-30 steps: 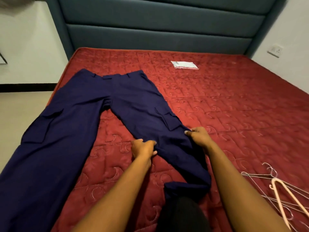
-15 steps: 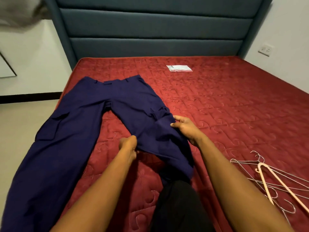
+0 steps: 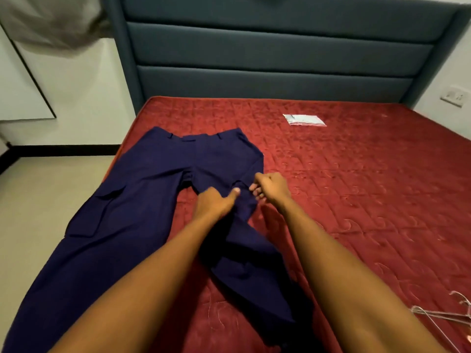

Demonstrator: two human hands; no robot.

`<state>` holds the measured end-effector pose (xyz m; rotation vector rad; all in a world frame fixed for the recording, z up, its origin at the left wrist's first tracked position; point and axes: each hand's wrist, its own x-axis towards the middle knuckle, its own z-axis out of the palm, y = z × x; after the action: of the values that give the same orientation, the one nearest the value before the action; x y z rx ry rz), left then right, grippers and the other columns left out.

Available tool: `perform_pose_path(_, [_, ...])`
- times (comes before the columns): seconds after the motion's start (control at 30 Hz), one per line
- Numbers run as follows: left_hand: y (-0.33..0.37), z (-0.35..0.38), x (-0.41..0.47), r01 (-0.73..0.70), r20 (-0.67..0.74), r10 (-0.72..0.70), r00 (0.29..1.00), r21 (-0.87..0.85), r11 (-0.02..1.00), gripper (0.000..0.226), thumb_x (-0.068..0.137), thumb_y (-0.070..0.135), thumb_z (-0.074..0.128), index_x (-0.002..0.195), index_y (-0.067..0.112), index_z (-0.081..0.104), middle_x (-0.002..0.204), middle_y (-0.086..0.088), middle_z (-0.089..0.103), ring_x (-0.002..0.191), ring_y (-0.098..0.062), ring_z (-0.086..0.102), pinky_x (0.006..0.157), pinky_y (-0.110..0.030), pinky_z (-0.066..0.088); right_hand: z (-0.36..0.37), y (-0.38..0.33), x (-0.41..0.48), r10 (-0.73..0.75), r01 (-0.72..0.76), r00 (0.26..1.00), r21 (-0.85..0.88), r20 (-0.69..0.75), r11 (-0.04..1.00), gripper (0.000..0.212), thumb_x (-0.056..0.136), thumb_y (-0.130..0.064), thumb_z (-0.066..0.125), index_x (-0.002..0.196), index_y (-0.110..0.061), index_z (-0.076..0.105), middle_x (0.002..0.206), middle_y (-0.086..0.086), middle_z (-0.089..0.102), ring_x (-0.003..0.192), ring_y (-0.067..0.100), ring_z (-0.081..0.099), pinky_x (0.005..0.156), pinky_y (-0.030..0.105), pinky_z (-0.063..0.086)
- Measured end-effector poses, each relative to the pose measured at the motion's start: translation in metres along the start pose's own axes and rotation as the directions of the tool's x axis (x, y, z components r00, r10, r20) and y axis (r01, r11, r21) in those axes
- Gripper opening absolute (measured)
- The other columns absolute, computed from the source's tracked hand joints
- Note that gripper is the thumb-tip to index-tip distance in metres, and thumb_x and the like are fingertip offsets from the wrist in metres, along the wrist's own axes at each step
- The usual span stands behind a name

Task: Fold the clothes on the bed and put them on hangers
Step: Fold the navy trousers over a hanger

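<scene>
No legible writing; the white packet (image 3: 304, 120) shows only a blur

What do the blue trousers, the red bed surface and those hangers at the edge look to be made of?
The navy trousers look like a matte woven cloth, perhaps cotton twill: it creases softly and shows stitched pockets. The red mattress seems to be a quilted fabric with a slight sheen, stitched in swirls. The hangers look like thin bare metal wire, silvery and glinting.
</scene>
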<state>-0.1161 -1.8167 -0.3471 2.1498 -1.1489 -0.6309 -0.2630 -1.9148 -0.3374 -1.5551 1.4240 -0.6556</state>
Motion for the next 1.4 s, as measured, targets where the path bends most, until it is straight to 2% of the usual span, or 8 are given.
perform_pose_path(0.07, [0.002,0.02,0.009,-0.009,0.104,-0.002,0.995,0.107,0.994,0.071,0.083,0.061,0.07,0.119,0.0,0.063,0.125,-0.026,0.064,0.118,-0.041,0.061,0.089,-0.042,0.051,0.001,0.0,0.041,-0.037,-0.017,0.972,-0.225,-0.232,0.974,0.056,0.083,-0.056,0.052,0.079,-0.005,0.074,0.085,0.021,0.074,0.084,0.038,0.072,0.075,0.043,0.056])
perform_pose_path(0.27, [-0.028,0.04,0.022,-0.113,0.016,0.112,0.994,0.045,0.993,0.021,0.09,0.027,0.067,0.106,0.013,0.062,0.11,-0.015,0.07,0.106,-0.04,0.064,0.083,-0.042,0.052,0.049,0.015,0.116,-0.041,-0.116,0.977,-0.679,-0.211,0.725,0.084,0.089,-0.06,0.063,0.138,0.006,0.05,0.138,0.026,0.056,0.128,0.043,0.054,0.103,0.046,0.045])
perform_pose_path(0.4, [-0.042,0.009,0.035,-0.219,-0.136,0.228,0.964,0.077,0.973,0.01,0.091,0.013,0.06,0.097,0.019,0.064,0.096,-0.009,0.07,0.093,-0.035,0.066,0.069,-0.04,0.048,0.059,-0.007,0.147,0.115,-0.173,0.953,-0.191,-0.282,0.966,0.046,0.091,-0.014,0.06,0.131,0.009,0.058,0.134,0.032,0.059,0.126,0.044,0.058,0.101,0.044,0.047])
perform_pose_path(0.63, [-0.056,-0.092,0.066,-0.214,-0.362,0.155,0.919,-0.13,0.968,0.018,0.093,0.014,0.06,0.104,0.023,0.072,0.096,-0.007,0.075,0.095,-0.034,0.068,0.074,-0.038,0.052,0.109,-0.102,0.157,-0.147,0.186,0.934,0.092,-0.324,0.978,0.032,0.104,-0.029,0.048,0.11,-0.006,0.069,0.113,0.022,0.069,0.106,0.038,0.064,0.088,0.042,0.048])
perform_pose_path(0.83, [-0.134,-0.161,0.073,-0.141,-0.46,0.008,0.888,-0.257,0.956,0.017,0.091,0.019,0.064,0.104,0.013,0.073,0.099,-0.008,0.076,0.098,-0.032,0.069,0.085,-0.04,0.053,0.233,-0.191,0.161,-0.463,0.458,0.885,-0.262,0.048,0.849,0.044,0.107,-0.04,0.044,0.14,-0.013,0.056,0.16,0.008,0.042,0.146,0.034,0.038,0.116,0.056,0.032])
perform_pose_path(1.0, [-0.219,-0.183,0.071,0.223,-0.269,-0.265,0.926,-0.178,0.958,0.03,0.093,0.029,0.067,0.117,0.01,0.069,0.113,-0.013,0.073,0.107,-0.034,0.066,0.089,-0.036,0.05,0.348,-0.158,0.16,-0.218,0.489,0.84,-0.521,0.496,0.7,0.071,0.094,-0.061,0.03,0.157,-0.031,0.037,0.168,0.001,0.027,0.153,0.034,0.028,0.119,0.069,0.021])
perform_pose_path(1.13, [-0.232,-0.194,0.078,0.273,-0.153,-0.307,0.939,-0.207,0.94,0.023,0.091,0.031,0.071,0.108,0.016,0.067,0.097,-0.003,0.068,0.094,-0.024,0.064,0.078,-0.028,0.043,0.366,-0.152,0.142,-0.118,0.393,0.886,-0.593,0.448,0.702,0.066,0.103,-0.063,0.027,0.159,-0.028,0.03,0.17,0.001,0.021,0.154,0.038,0.021,0.114,0.077,0.012])
perform_pose_path(1.4, [-0.21,-0.23,0.084,0.342,-0.12,-0.356,0.927,-0.124,0.932,0.029,0.08,0.028,0.059,0.058,0.011,0.05,0.061,-0.006,0.059,0.059,-0.03,0.057,0.052,-0.031,0.039,0.309,-0.168,0.137,-0.181,0.458,0.86,-0.565,0.477,0.687,0.056,0.103,-0.055,0.046,0.134,-0.011,0.062,0.143,0.012,0.059,0.131,0.033,0.054,0.107,0.04,0.044])
